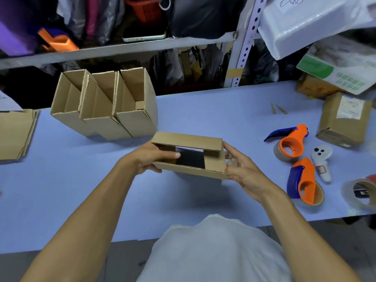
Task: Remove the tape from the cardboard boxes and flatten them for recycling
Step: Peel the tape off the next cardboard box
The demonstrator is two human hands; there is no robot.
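Plainly, box (189,156): light, stiff corrugated card, open-ended.
Left hand (150,157): curled round its left end.
Right hand (242,169): pinches the right corner.
Hold: the ends.

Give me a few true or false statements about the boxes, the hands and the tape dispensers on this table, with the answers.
1. Both hands hold the small box. True: left hand, right hand.
2. The held box is taped closed. False: its top flaps are open.
3. Three open boxes stand side by side at the back left. True.
4. The two orange tape dispensers lie left of the held box. False: they lie to its right.
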